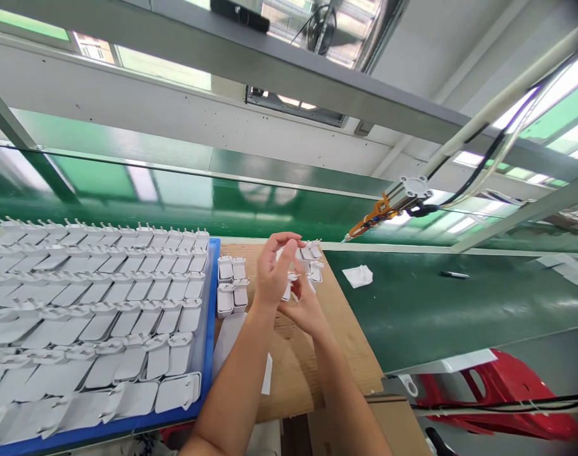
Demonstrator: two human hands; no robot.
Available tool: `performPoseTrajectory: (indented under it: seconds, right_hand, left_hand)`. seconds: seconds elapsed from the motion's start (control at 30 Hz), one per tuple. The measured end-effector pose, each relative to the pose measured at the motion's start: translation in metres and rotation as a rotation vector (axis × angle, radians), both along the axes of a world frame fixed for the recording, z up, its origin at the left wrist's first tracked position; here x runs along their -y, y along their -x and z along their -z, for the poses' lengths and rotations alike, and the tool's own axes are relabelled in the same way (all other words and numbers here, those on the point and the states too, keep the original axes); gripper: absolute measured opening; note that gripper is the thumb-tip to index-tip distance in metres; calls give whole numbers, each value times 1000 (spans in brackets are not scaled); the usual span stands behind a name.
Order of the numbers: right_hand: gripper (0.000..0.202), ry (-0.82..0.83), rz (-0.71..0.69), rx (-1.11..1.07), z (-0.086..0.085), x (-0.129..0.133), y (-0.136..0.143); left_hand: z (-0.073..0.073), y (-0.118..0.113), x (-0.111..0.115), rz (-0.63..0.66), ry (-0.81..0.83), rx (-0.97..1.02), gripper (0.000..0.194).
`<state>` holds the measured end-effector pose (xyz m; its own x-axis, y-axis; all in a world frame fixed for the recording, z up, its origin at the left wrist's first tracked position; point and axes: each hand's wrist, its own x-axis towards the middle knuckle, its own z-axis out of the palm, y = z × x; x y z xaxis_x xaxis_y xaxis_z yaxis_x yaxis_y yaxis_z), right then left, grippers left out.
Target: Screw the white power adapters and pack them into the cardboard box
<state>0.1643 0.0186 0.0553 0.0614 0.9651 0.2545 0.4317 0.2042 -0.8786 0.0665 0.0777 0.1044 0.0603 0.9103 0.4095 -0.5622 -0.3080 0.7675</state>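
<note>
Both of my hands are close together over the wooden board. My left hand is raised with bent fingers around small white plug pieces. Just below and to its right, my right hand has its fingers curled at a white plug piece. Fingers overlap the pieces, so which hand bears the weight is hidden. Several white plug pieces stand behind the hands, and a small group of white plug pieces stands left of them. At the left, a blue tray holds rows of white plug pieces.
An orange tool hangs from an arm above the board's far edge. On the green surface lie a crumpled white piece and a pen. A red stool stands at lower right, beside a cardboard box.
</note>
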Motion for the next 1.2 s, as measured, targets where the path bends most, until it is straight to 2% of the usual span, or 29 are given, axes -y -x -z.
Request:
performPoseTrajectory:
  seconds: [0.07, 0.13, 0.23, 0.3, 0.37, 0.43, 0.5, 0.57, 0.6, 0.8, 0.97, 1.2]
  right_hand:
    - [107, -51, 29, -40, -21, 7, -10]
    - [107, -163, 46, 2, -47, 8, -16]
    - [103, -276, 37, 164, -83, 4, -18]
    - [97, -243, -23, 247, -99, 0, -17]
    - [93, -209, -109, 265, -107, -3, -17]
    - [81, -245, -155, 209, -109, -7, -17]
    - [54, -324, -139, 111, -108, -11, -17]
    - [30, -365, -101, 20, -105, -14, -16]
    - [25, -369, -86, -18, -104, -16, -16]
    - [20, -354, -53, -108, -104, -16, -17]
    - [19, -362, -11, -118, -103, -18, -15]
    - [14, -472, 255, -22, -105, -23, -1]
  left_hand:
    - [1, 0, -2, -38, 58, -15, 21]
    - [2, -1, -4, 1, 133, -32, 25]
    - [4, -3, -6, 228, 267, -15, 39]
    - [4, -3, -7, 370, 377, 33, 48]
    - [2, -2, -6, 390, 473, 102, 51]
    - [0, 0, -6, 336, 535, 158, 51]
    - [-2, 0, -5, 311, 571, 190, 50]
    - [-3, -1, -5, 342, 589, 205, 49]
    - [-3, -2, -4, 369, 591, 212, 49]
    - [-4, -5, -3, 533, 564, 211, 51]
    - [-5, -4, -3, 579, 551, 198, 49]
    - [-1, -4, -5, 743, 540, 221, 36]
